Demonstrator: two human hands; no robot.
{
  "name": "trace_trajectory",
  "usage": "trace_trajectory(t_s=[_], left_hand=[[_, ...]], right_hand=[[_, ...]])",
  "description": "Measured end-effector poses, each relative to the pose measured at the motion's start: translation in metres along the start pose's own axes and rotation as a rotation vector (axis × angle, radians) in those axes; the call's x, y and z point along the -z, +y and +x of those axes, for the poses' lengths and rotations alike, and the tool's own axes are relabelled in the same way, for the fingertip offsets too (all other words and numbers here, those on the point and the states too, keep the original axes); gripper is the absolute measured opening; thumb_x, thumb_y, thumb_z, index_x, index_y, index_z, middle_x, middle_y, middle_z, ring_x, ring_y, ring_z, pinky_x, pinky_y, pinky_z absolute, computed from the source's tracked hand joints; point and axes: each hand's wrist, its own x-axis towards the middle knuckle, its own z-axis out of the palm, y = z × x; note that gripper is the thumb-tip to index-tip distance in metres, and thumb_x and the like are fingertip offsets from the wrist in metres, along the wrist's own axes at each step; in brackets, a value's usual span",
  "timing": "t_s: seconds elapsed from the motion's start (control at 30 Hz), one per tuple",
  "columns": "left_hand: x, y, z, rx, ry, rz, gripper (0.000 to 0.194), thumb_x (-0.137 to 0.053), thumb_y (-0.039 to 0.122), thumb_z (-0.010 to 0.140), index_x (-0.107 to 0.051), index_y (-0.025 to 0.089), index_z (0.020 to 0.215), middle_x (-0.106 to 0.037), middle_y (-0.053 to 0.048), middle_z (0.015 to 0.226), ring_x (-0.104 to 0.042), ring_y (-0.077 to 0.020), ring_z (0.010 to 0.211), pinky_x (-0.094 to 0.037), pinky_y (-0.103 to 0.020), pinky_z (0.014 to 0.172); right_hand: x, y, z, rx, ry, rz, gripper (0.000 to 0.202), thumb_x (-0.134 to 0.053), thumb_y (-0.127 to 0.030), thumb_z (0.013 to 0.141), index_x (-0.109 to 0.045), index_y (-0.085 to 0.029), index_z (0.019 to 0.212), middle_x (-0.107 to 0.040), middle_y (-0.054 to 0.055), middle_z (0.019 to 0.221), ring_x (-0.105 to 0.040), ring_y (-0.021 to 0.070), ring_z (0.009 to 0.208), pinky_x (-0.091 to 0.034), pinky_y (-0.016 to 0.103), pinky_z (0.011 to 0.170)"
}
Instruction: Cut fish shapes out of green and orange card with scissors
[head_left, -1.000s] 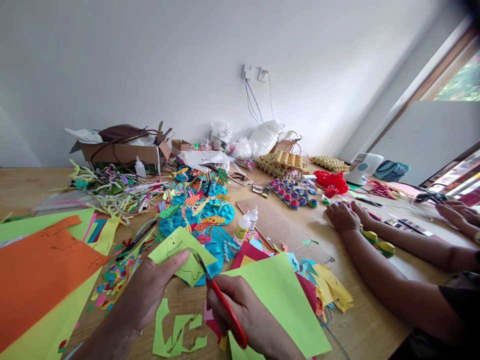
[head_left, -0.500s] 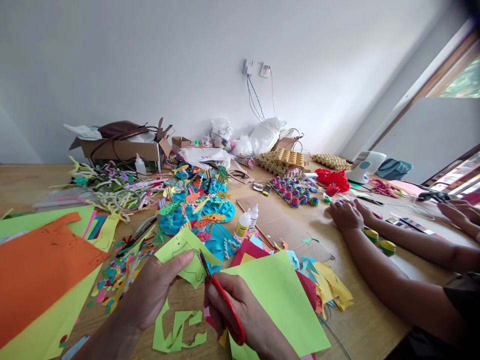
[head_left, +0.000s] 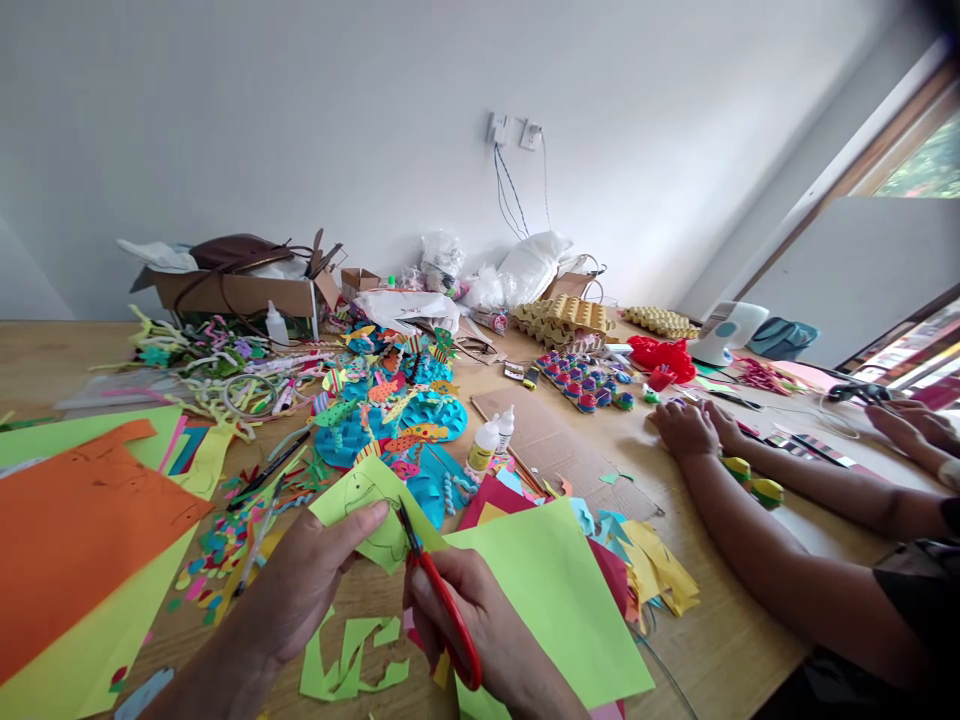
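Note:
My left hand (head_left: 311, 565) pinches a small piece of light green paper (head_left: 367, 487) between thumb and fingers; a dark outline drawing shows on it. Red-handled scissors (head_left: 442, 600) are gripped in my right hand (head_left: 480, 620), their blades at the paper's right part, close to my left thumb. Light green paper scraps (head_left: 352, 660) lie on the table below the hands. Beside my right hand is a larger light green sheet (head_left: 547, 600), resting over dark red paper (head_left: 495, 500).
Two glue bottles (head_left: 482, 448) stand ahead, near blue painted shapes (head_left: 349, 440) with paper fish. An orange sheet (head_left: 82, 540) lies at left. A co-worker's arms (head_left: 765, 540) rest on the table at right, near painted egg-carton cups (head_left: 585, 385). Egg trays (head_left: 562, 320) sit by the wall.
The view has shifted slightly. Both hands keep their hold on the paper and the scissors, and the blades look a little more closed.

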Motion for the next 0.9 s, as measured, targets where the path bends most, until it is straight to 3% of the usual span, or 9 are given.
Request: trace_trajectory(t_s=[0.37, 0.7, 0.9], left_hand=[[0.001, -0.001, 0.002, 0.017, -0.022, 0.003, 0.021, -0.077, 0.028, 0.066, -0.075, 0.019, 0.085, -0.078, -0.001, 0.076, -0.071, -0.0239, 0.074, -0.056, -0.029, 0.065], [0.009, 0.003, 0.003, 0.132, -0.102, 0.046, 0.022, -0.073, 0.029, 0.07, -0.074, 0.018, 0.089, -0.079, -0.003, 0.079, -0.072, -0.0262, 0.076, -0.057, -0.034, 0.071], [0.012, 0.005, 0.006, 0.108, -0.109, 0.131, 0.024, -0.073, 0.03, 0.07, -0.073, 0.017, 0.09, -0.079, -0.003, 0.078, -0.072, -0.0259, 0.075, -0.057, -0.034, 0.072]], right_hand=[[0.001, 0.0, 0.0, 0.017, 0.003, 0.038, 0.053, -0.043, -0.063, 0.086, -0.047, -0.017, 0.058, -0.039, -0.006, 0.044, -0.036, 0.0059, 0.038, -0.029, 0.015, 0.038], [0.004, 0.003, -0.002, -0.017, -0.021, 0.056, 0.051, -0.047, -0.06, 0.086, -0.053, -0.015, 0.061, -0.041, -0.005, 0.044, -0.037, 0.0055, 0.038, -0.028, 0.014, 0.035], [0.005, 0.004, -0.003, -0.016, -0.042, 0.07, 0.051, -0.048, -0.06, 0.085, -0.052, -0.015, 0.062, -0.039, -0.005, 0.046, -0.037, 0.0058, 0.039, -0.028, 0.014, 0.035]])
